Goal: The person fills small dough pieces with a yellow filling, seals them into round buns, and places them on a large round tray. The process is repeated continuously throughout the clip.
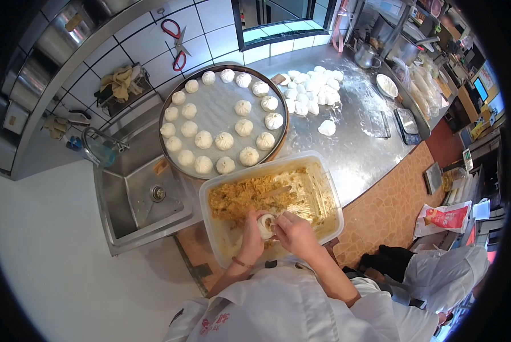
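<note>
Over the near side of a clear plastic tub, I have a round of dough with brownish filling showing in its open top. My left hand cups it from the left, a bracelet on that wrist. The fingers of my right hand pinch the dough's right edge. Crumbly yellow-brown filling is heaped at the tub's left and far side, and a flat tool lies in it. Beyond the tub, a round steamer tray carries several pleated buns set in rings.
Floured dough pieces cluster on the steel counter, one lying apart. Farther right are a white bowl, a scale and a metal jug. A sink lies left; scissors hang behind. Another person is at right.
</note>
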The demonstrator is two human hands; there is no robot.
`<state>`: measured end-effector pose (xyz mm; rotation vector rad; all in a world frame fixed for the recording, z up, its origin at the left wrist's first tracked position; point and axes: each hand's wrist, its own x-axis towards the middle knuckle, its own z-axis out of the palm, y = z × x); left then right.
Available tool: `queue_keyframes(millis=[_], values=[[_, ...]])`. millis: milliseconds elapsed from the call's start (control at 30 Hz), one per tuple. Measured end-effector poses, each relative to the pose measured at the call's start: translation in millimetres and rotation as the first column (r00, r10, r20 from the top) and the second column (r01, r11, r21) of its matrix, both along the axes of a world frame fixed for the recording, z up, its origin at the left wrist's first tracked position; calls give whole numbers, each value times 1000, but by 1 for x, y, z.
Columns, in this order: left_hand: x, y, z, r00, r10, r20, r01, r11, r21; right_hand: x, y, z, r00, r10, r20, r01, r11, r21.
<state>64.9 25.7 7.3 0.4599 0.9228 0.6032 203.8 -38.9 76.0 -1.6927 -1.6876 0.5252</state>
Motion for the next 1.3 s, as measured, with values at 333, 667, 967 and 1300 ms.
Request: queue_keyframes(millis=[333,667,967,1300], values=[[-13,5,-32,991,-130,-37,133,987,93,0,10,15,999,19,-32,-19,1000,-2],[-19,-5,31,979,-159,-128,192,929,316,-4,3,12,968,-146,-206,106,976,-191],[0,-10,-5,991,95,-97,-59,943,327,-9,-2,-6,997,-74,-22,74,997,9],[1,-10,11,995,66,-76,-48,975,218,-6,1,0,990,-104,-93,101,994,-32]])
